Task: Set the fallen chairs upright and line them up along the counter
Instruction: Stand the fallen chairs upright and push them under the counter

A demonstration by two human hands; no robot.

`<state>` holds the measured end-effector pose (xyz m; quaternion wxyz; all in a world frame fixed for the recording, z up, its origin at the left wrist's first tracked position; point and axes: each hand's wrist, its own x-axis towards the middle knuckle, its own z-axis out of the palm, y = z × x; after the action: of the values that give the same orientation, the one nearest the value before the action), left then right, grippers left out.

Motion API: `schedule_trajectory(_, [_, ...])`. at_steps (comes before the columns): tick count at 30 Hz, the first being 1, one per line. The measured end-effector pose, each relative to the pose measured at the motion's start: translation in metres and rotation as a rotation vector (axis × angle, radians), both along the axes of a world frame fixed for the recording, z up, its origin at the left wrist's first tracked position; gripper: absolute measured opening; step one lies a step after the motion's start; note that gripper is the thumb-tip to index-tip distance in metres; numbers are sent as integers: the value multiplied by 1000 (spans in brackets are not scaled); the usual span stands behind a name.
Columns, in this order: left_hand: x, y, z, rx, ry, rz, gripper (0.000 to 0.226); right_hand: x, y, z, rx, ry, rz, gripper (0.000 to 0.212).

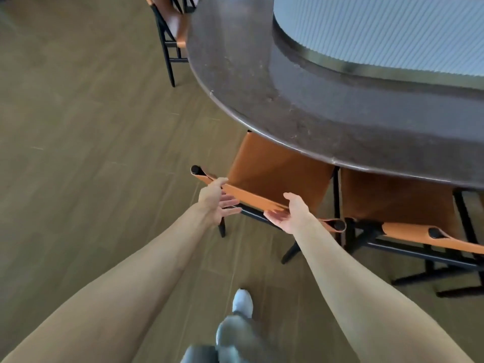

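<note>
An upright chair (277,169) with a tan leather seat and black frame stands tucked partly under the dark curved counter (262,82). My left hand (217,203) is at the left part of its leather backrest, thumb on the top edge, fingers spread below it. My right hand (290,213) is at the right part of the same backrest, palm up, fingers apart. Neither hand is closed around the backrest. A second upright chair (398,203) stands just to the right, also under the counter. A third chair (172,24) stands at the counter's far left end.
Wooden plank floor (91,127) stretches to the left and behind. A ribbed pale panel (392,27) rises from the counter's inner side. My leg and white shoe (242,302) are below the chair.
</note>
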<state>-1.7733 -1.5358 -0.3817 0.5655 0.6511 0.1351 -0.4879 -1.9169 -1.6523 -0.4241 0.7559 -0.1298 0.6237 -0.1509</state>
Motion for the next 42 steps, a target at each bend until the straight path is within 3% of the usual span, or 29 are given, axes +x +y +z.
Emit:
schedule_trajectory(7, [56, -25, -42, -75, 259, 65, 43, 24, 9, -42, -30, 13, -345, 34])
schedule_trajectory(12, [77, -37, -57, -90, 270, 14, 36, 34, 14, -50, -62, 7, -463, 35])
schedule_trajectory(15, [86, -37, -65, -71, 243, -51, 19, 34, 14, -54, -77, 52, -451, 38])
schedule_trajectory(24, [99, -29, -85, -157, 271, -83, 24, 24, 6, -44, -91, -37, -408, 21])
schedule_trajectory(33, [98, -6, -88, -136, 254, -28, 21, 26, 21, -47, -92, -55, -338, 44])
schedule_trajectory(42, [109, 8, -82, -139, 246, -33, 17, 40, 31, -44, -113, -48, -322, 45])
